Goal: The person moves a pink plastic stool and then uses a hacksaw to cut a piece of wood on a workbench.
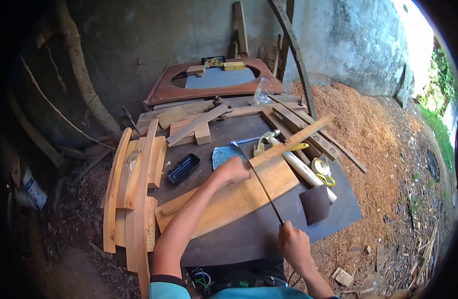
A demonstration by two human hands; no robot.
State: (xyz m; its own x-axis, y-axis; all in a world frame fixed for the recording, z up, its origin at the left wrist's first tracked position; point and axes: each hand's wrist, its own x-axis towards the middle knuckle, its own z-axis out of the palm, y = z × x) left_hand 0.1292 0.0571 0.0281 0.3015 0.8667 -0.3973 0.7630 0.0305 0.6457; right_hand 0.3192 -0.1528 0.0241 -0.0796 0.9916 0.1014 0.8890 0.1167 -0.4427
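Observation:
My right hand (295, 243) is wrapped around the grip of a handsaw, near the table's front edge. The saw's dark blade (267, 194) reaches away from me, seen almost edge-on, and crosses a long wooden strip (300, 138) beside my left hand. Closed over that strip, my left hand (233, 170) holds it down; its fingertips are hidden. Beneath the strip lies a wide wooden board (274, 183), flat on the dark tabletop (209, 252). A blue paper sheet (223, 155) lies just beyond my left hand.
Curved wooden pieces (141, 189) are stacked at the left, beside a black tray (183, 168). A hammer (269, 138), a pale tube (304, 167), a tape measure (320, 166) and sandpaper (314, 204) lie right. Sawdust (348, 114) is heaped beyond the table.

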